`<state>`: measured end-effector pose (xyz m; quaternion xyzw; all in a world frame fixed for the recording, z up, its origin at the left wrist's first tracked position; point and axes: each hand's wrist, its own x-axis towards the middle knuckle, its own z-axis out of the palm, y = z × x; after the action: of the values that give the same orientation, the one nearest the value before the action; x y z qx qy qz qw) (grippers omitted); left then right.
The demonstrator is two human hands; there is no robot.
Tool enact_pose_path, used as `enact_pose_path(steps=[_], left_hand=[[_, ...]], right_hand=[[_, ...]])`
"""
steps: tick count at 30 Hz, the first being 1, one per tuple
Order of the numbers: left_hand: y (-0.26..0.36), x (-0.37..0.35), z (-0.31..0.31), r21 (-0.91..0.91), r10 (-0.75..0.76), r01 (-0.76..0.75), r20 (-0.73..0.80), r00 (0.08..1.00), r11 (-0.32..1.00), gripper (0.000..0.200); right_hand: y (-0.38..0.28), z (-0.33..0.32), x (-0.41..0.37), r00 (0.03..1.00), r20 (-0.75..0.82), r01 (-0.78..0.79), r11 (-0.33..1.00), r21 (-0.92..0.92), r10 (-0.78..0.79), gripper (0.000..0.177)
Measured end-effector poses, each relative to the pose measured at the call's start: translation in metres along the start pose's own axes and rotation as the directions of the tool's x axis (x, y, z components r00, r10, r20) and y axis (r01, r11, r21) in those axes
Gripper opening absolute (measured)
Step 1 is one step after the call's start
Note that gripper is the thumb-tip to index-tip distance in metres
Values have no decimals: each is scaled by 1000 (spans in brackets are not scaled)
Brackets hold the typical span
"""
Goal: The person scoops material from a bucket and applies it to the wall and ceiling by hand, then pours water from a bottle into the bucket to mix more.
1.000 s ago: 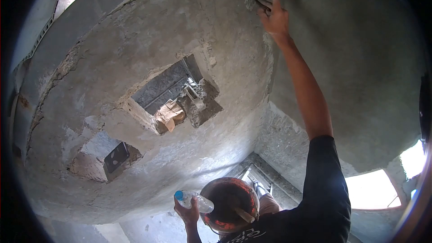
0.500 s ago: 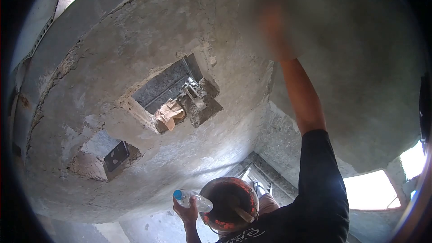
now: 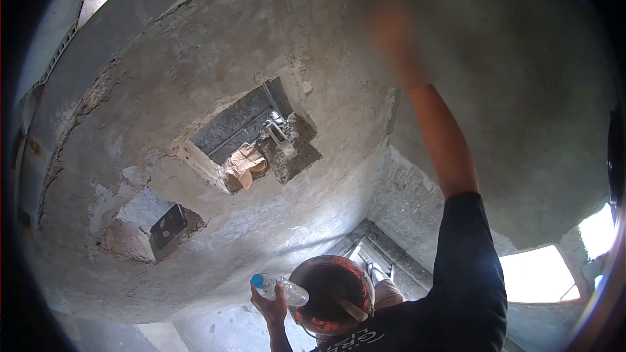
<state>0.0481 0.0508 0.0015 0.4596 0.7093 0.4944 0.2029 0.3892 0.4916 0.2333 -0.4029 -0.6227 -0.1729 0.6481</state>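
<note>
My left hand (image 3: 272, 306) is wrapped round a clear plastic bottle (image 3: 295, 294) with a blue cap, beside the rim of a dark bucket (image 3: 301, 274) with orange-red marks. A wooden handle (image 3: 353, 310) sticks up inside the bucket. High on the grey wall (image 3: 508, 111), my right arm is stretched up, and a dark blur covers my right hand (image 3: 391, 23). Its fingers and anything it holds cannot be made out.
A wall recess holds crumpled brown paper (image 3: 245, 164) and a metal object (image 3: 276, 133) beside rough mortar. A smaller niche holds a dark phone-like object (image 3: 168, 226). Bright openings (image 3: 540, 275) show at the right. A shoe (image 3: 376, 274) rests below, past the bucket.
My right forearm and elbow have shifted slightly right and down. My left hand and the bottle are almost unmoved.
</note>
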Motion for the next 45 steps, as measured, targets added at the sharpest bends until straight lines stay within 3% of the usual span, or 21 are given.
enact_pose_path(steps=[4, 6, 9, 16, 18, 19, 21, 22, 24, 28, 30, 31, 33, 34, 36, 37, 39, 43, 45], left_hand=[[3, 2, 3, 5, -22, 22, -19, 1000, 1000, 35], [7, 2, 1, -15, -38, 38, -30, 999, 999, 34], [9, 4, 0, -6, -1, 1, -40, 999, 1000, 35], [0, 0, 0, 28, 36, -36, -26, 999, 999, 35], [-1, 0, -2, 15, 24, -24, -9, 1000, 1000, 35], [-1, 0, -2, 19, 15, -15, -3, 1000, 1000, 35], [1, 0, -2, 23, 7, -7, -3, 1000, 1000, 35], [3, 0, -2, 30, 16, -16, -11, 1000, 999, 34], [3, -1, -3, 37, 24, -23, -14, 1000, 999, 34], [2, -1, -3, 3, -9, 9, -28, 1000, 1000, 36], [3, -1, -4, 5, -19, 19, -28, 999, 1000, 37], [3, -2, -3, 25, -7, 8, -30, 1000, 1000, 37], [3, -1, -2, 45, 4, -2, -37, 999, 999, 38], [3, -1, -2, 42, 5, -4, -26, 1000, 999, 38], [3, -2, -3, 43, 2, -2, -17, 1000, 999, 38], [2, -1, -4, 34, -1, 1, -10, 1000, 999, 37], [2, -1, -3, 24, -1, 1, -1, 1000, 1000, 37], [6, -1, -1, 36, 23, -22, -24, 999, 999, 36], [6, -2, -2, 25, 30, -29, -32, 999, 999, 36]], right_hand=[[-14, -24, -7, 986, 59, -162, 982, 92, 157, 50], [-4, -25, 14, 965, -185, -161, 978, 132, 184, 50], [17, -19, 45, 967, -240, -82, 997, 8, 82, 49], [32, -4, -11, 998, -66, -15, 992, -129, 6, 49], [24, -13, -28, 979, -8, -198, 949, -247, 203, 49], [22, -14, -25, 979, -10, -198, 949, -246, 202, 49], [16, -16, -17, 903, -204, -391, 920, -22, 379, 49], [15, -16, -7, 903, -204, -391, 920, -18, 379, 49], [19, -15, 20, 930, -290, -197, 972, 128, 227, 49], [20, -1, 34, 946, -245, -188, 974, 126, 214, 48], [17, 5, 13, 976, -208, -67, 998, -9, 63, 47], [14, 1, 4, 976, -210, -66, 998, -10, 63, 47], [4, -8, -10, 993, -15, -113, 974, 199, 118, 45], [1, -12, -4, 993, -14, -111, 973, 203, 116, 45], [-5, -25, 12, 918, -193, -327, 936, 131, 347, 44], [-2, -24, 20, 918, -190, -329, 935, 130, 349, 44], [11, -15, 46, 917, -385, -82, 994, 72, 103, 45], [15, 6, 45, 937, -340, -108, 993, -57, 82, 51], [-6, 4, 18, 980, -185, -90, 990, -107, 69, 45]])
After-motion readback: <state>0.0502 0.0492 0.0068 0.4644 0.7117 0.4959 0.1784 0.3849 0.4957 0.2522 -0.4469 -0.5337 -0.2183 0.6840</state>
